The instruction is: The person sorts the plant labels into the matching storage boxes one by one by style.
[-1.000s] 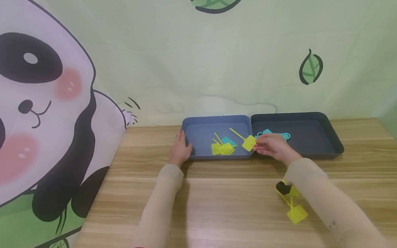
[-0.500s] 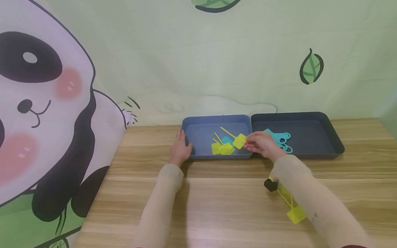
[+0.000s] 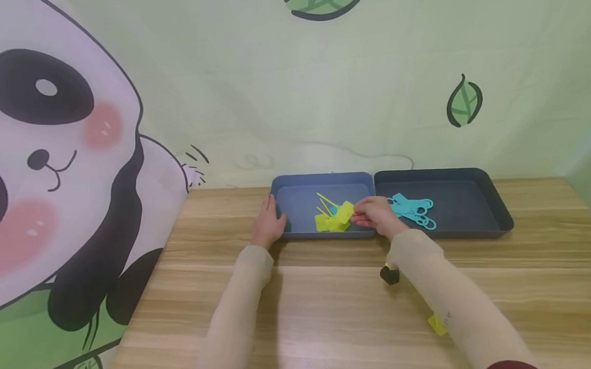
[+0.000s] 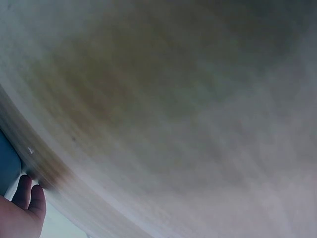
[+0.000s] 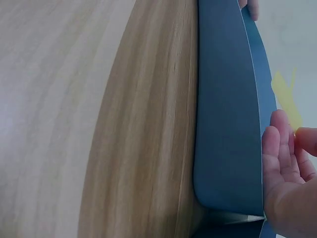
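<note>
My right hand point(image 3: 378, 214) pinches a yellow cable tie point(image 3: 345, 211) by its flat square tag, over the blue tray point(image 3: 295, 190). Its thin tail points up and left. Under it lie more yellow tag ties point(image 3: 323, 223), and a bit of a turquoise piece point(image 3: 333, 210) shows among them. My left hand point(image 3: 269, 226) holds the left wall of the same tray, thumb over the rim and fingers outside. In the right wrist view the yellow tie point(image 5: 286, 99) sits between thumb and fingertips of the right hand point(image 5: 287, 173). The left wrist view catches the left hand point(image 4: 22, 213) only at its corner.
A dark tray point(image 3: 473, 203) adjoins the blue one on the right and holds several turquoise pieces with ring ends point(image 3: 413, 209). Another yellow tie point(image 3: 437, 324) lies on the wooden table point(image 3: 329, 318), partly covered by the right forearm. A printed cloth point(image 3: 368, 99) hangs behind.
My right hand has carried the yellow tie left and slightly down, from the blue tray's right edge to above the yellow pile. More turquoise pieces have come into sight. The left hand stays put.
</note>
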Motion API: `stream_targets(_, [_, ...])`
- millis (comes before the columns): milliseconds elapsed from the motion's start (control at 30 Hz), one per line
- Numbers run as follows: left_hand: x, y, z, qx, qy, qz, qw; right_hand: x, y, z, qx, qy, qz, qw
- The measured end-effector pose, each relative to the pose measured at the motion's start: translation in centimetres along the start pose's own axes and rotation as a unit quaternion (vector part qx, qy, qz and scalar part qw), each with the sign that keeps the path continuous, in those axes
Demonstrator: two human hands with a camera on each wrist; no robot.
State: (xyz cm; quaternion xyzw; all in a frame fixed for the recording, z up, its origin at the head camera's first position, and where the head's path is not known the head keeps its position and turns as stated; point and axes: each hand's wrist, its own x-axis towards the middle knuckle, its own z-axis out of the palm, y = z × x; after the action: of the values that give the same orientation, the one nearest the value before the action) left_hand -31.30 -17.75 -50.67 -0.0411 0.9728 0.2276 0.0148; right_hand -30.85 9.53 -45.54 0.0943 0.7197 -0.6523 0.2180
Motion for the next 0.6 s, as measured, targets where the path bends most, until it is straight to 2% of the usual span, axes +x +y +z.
stream_targets(300, [-0.1,0.1,-0.1,-0.005,-0.002,-0.008,1.0000,1.2,0.3,1.3,-0.051,0.023,-0.008,0.9984])
stream_targets(600, [0.0,-0.2,0.1,-0.007,-0.001,-0.005,1.0000,1.9,1.1,2.2,-0.114,0.048,-0.028,0.9920])
